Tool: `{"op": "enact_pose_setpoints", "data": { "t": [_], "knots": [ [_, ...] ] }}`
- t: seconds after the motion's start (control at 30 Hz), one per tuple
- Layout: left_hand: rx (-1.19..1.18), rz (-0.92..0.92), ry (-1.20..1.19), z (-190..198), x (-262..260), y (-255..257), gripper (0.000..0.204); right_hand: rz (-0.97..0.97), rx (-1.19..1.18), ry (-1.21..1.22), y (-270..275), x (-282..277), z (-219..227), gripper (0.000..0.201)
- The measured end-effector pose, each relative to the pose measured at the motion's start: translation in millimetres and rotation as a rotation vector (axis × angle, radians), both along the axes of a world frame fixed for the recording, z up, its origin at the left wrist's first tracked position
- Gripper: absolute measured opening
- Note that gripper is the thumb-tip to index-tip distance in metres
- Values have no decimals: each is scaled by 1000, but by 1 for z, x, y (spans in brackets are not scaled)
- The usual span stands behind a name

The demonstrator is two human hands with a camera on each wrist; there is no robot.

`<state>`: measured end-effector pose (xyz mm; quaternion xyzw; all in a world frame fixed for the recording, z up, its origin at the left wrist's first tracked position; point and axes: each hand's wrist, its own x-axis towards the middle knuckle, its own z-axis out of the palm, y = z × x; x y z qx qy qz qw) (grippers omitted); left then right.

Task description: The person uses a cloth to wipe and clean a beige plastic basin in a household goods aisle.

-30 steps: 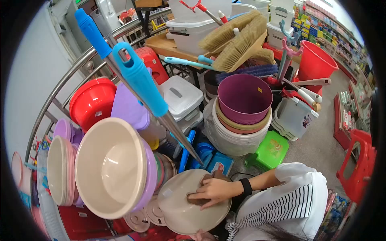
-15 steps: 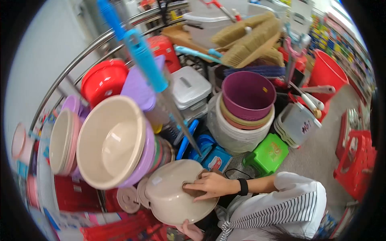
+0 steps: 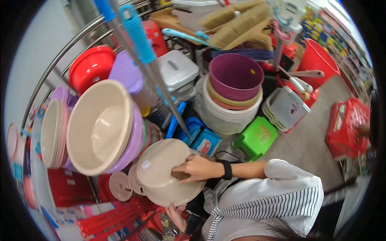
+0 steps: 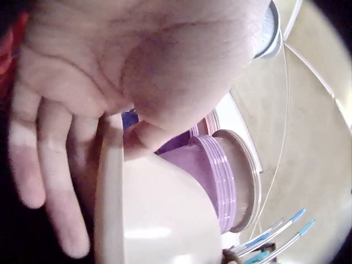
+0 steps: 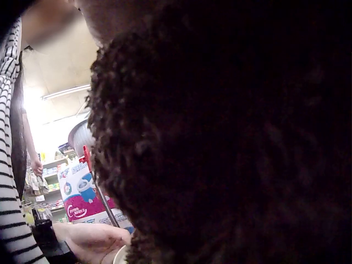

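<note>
A beige basin (image 3: 163,156) is tilted with its underside facing up in the head view, a small label on it. My left hand (image 3: 177,217) grips its rim from below; in the left wrist view the thumb of that hand (image 4: 126,66) and its fingers lie on opposite sides of the basin's rim (image 4: 110,192). Against the underside my right hand (image 3: 195,168) holds a brown cloth (image 3: 180,173). Dark, shaggy cloth (image 5: 220,137) fills most of the right wrist view, hiding the right fingers there.
Stacked basins (image 3: 98,128) stand at left, beside upright blue-handled poles (image 3: 138,36). Beyond are a purple bucket (image 3: 235,76), a green stool (image 3: 257,138) and brooms (image 3: 241,28). Red handles (image 3: 116,217) lie at lower left, and a metal rail (image 3: 56,66) curves behind.
The head view has shifted. The held basin now appears farther left and higher, with both hands still on it. The right fingers, spread earlier, are drawn closer round the cloth.
</note>
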<state>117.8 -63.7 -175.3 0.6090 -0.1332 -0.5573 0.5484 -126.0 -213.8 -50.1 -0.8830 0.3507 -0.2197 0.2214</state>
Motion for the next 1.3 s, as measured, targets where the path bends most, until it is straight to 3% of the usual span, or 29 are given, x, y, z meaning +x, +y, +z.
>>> {"op": "enact_pose_setpoints", "data": {
  "t": [0.1,0.2,0.3,0.33,0.4,0.5,0.53,0.63,0.67,0.7,0.77,0.83,0.9,0.97,1.0,1.03,1.07,1.13,1.17,1.23,1.27,1.3],
  "knots": [
    [105,-225,-76,11,14,-4,38,-12,19,-77,0,7,-9,48],
    [215,-307,-88,-6,30,-7,42,-30,45,-101,3,13,-9,44],
    [307,-428,-81,-73,70,1,42,-28,101,-118,5,15,-10,42],
    [301,-442,-89,-47,63,-7,42,-14,123,-114,5,15,-9,41],
    [481,-691,-115,6,58,-12,60,18,146,-129,2,16,-10,42],
    [325,-643,-49,-1,60,-6,59,16,166,-186,0,18,-14,42],
    [303,-663,-72,8,59,-3,58,6,224,-89,0,17,-6,42],
    [326,-598,-127,11,47,1,57,40,167,-168,-6,15,-4,43],
    [302,-605,-156,8,52,2,55,31,243,-79,-6,15,-4,44],
    [269,-537,-131,-14,48,9,55,98,215,-46,-17,12,2,44],
    [187,-576,-98,-52,68,21,52,48,252,-33,-8,11,1,44],
    [154,-483,-90,-36,55,17,45,64,203,-82,-10,11,-3,44],
    [293,-425,-336,-8,53,14,38,66,232,-59,-11,11,-1,44],
    [269,-582,-914,-66,96,33,54,61,249,-40,-12,11,0,44],
    [76,-478,-840,-26,91,31,40,66,267,-16,-11,11,1,44],
    [-110,-371,-763,47,78,21,27,78,272,-12,-11,12,1,44],
    [-110,-371,-763,98,74,4,27,53,242,-33,-14,13,-1,44],
    [-58,-278,-1056,192,55,-8,30,79,238,-37,-10,13,-4,44],
    [-197,-98,-995,233,35,-24,17,51,212,-76,-13,13,-5,44],
    [-331,3,-1259,273,28,-19,11,87,217,-97,-10,14,-2,44],
    [-434,57,-1079,270,41,-25,13,40,211,-103,-15,14,0,44],
    [-590,134,-1164,274,39,-14,16,60,240,-80,-10,12,4,44]
  ]
}}
